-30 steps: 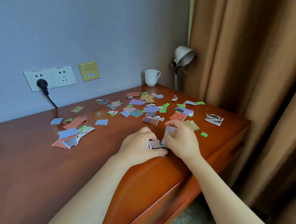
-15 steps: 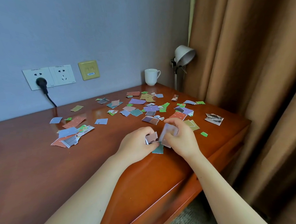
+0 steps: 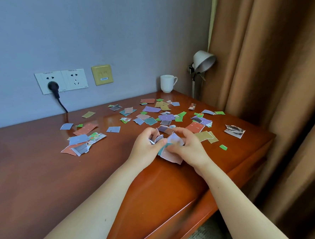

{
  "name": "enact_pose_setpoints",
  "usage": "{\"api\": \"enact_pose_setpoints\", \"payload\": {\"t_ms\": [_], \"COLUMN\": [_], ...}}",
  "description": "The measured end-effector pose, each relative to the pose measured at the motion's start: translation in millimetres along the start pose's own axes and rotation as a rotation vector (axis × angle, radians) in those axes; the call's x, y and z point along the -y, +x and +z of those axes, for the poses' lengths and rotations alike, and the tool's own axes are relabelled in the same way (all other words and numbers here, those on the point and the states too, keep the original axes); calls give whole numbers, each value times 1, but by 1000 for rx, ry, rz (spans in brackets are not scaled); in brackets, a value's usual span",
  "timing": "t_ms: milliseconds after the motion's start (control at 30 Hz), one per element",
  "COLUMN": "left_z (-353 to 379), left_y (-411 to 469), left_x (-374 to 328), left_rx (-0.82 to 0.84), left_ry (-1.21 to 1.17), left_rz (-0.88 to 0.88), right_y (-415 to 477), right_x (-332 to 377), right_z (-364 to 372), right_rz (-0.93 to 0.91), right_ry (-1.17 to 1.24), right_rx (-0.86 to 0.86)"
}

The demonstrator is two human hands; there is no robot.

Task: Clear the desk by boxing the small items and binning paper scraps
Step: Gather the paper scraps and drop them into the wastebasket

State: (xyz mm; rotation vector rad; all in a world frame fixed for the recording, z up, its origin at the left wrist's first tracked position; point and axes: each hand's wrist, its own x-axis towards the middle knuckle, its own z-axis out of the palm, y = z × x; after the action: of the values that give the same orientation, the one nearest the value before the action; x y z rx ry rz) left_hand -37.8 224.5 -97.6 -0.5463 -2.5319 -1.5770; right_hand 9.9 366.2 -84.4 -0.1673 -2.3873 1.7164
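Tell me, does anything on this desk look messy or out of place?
Yes: torn coloured paper scraps lie scattered across the reddish wooden desk. Both hands, left hand and right hand, hold a bunch.

Two bare forearms, no sleeves, left grip (image 3: 147, 147), right grip (image 3: 190, 148), no rings

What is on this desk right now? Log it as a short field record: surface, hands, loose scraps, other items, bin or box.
surface: wooden desk against a wall, beside a curtain
left hand: pinching several gathered paper scraps
right hand: gripping the same bundle from the other side
loose scraps: many coloured pieces scattered across the desk's far half
other items: white mug, desk lamp, plugged wall socket
bin or box: none in view
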Motion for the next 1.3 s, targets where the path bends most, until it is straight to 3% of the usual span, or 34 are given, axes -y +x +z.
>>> {"api": "enact_pose_setpoints", "payload": {"t_ms": [100, 233, 400, 500, 900, 1300], "left_z": [-6, -28, -75, -108, -232, -317], "left_y": [1, 10, -5, -23, -132, -307], "left_x": [-4, -17, -21, -12, 19, 10], "left_rx": [-95, -230, -204, -280, -662, -1080], "left_ry": [-186, -592, -1079, -1246, -1144, -1104], "left_rz": [-91, -361, -561, -601, -474, -433], "right_y": [2, 6, 7, 2, -57, -202], "right_x": [11, 28, 53, 70, 137, 179], "right_z": [16, 33, 58, 86, 220, 320], "right_rz": [70, 103, 87, 68, -14, 15], "right_ry": [121, 250, 417, 448, 448, 494], "right_rx": [34, 47, 142, 262, 707, 1113]}}
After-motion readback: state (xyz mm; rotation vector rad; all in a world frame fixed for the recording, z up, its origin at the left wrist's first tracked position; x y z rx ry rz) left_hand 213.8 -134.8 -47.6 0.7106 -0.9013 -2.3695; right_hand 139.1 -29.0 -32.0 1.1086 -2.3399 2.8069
